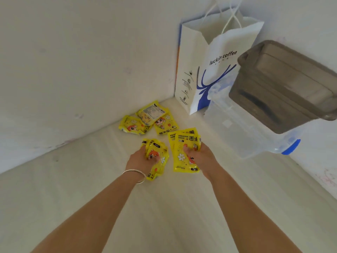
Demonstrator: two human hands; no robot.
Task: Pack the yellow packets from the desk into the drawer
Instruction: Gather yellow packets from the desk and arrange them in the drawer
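Yellow hand-warmer packets lie on the pale desk (91,179) near the back corner. My left hand (141,160), with a thin bracelet at the wrist, is closed on a bunch of packets (157,154). My right hand (199,157) grips a flat stack of packets (183,150) with the thumb on top. Three more loose packets (148,117) rest in a small heap further back against the wall. No drawer is in view.
A white Luckin Coffee paper bag (215,63) stands in the corner. To its right sits a clear plastic box with a blue latch (242,128), and a grey lidded box (284,84) rests on top of it. Walls close off the back and right.
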